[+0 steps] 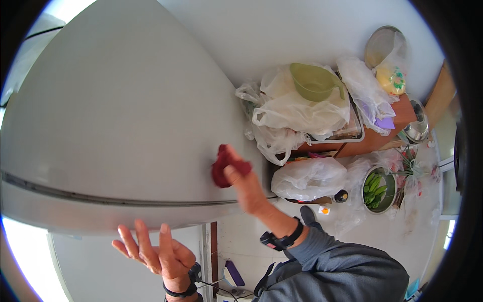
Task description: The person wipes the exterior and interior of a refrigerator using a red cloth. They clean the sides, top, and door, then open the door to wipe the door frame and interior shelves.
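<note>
My right hand (245,185) grips a bunched dark red cloth (222,170) against the broad grey side panel (132,102) of what looks like a refrigerator. A dark seam runs along this panel, and beyond it is the door's edge (169,215). Fingers spread, my left hand (156,249) holds nothing. Its fingertips are at the door's outer edge; whether they touch it I cannot tell. Black bands with small devices are on both wrists.
Beside the appliance, a reddish-brown cabinet (392,113) bears plastic bags (302,117) and a green measuring jug (315,83). On the floor stand a metal basin (392,194) with green peppers (373,188), a dark bottle (340,196) and a bagged bundle (309,179). A purple-and-white brush head (234,273) lies lower down.
</note>
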